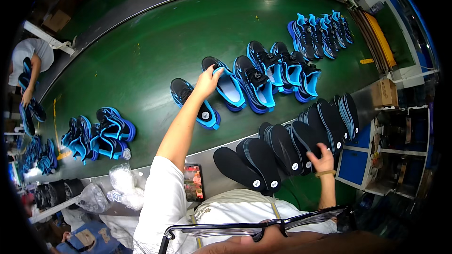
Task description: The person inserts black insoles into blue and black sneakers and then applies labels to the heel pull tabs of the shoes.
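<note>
My left hand (207, 81) reaches out over the green conveyor belt (150, 51) and grips the heel of a black and blue sneaker (226, 84) lying on its side. Another sneaker (195, 103) lies just under my forearm. My right hand (323, 160) rests on a fanned row of black insoles (287, 146) along the belt's metal edge, fingers curled on one insole. More sneakers (278, 68) lie in a row to the right of the held one.
Further sneaker groups lie at the far right (320, 30) and near left (99, 136). A phone (194, 182) and clear plastic bags (123, 186) sit on the metal ledge. Another person (28, 63) handles shoes at far left. A cardboard box (387, 92) and blue shelving (376, 155) stand right.
</note>
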A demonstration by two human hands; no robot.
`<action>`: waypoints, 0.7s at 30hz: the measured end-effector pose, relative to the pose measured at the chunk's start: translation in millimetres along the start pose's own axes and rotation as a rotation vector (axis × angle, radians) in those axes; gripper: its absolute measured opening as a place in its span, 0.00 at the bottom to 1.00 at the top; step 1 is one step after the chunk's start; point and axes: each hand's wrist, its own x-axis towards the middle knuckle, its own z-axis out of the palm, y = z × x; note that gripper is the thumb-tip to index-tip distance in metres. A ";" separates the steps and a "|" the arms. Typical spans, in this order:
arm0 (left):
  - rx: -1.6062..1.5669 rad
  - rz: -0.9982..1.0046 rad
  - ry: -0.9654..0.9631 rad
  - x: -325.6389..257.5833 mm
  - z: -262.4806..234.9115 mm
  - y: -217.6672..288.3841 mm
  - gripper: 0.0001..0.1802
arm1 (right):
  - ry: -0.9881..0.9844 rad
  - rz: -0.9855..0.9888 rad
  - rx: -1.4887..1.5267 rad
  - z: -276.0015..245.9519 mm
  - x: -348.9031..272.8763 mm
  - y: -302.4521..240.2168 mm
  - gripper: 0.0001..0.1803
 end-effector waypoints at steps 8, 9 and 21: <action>-0.295 -0.258 -0.243 -6.2 1.3 6.4 0.24 | -0.621 -0.306 0.527 -16.2 97.7 -159.5 0.08; -0.282 -0.168 -0.238 -8.7 3.5 8.0 0.23 | -0.757 -0.305 0.452 -6.4 109.9 -174.5 0.09; -0.242 -0.098 -0.192 -13.3 5.5 4.7 0.24 | -0.279 -0.738 -0.324 149.5 133.2 -242.5 0.08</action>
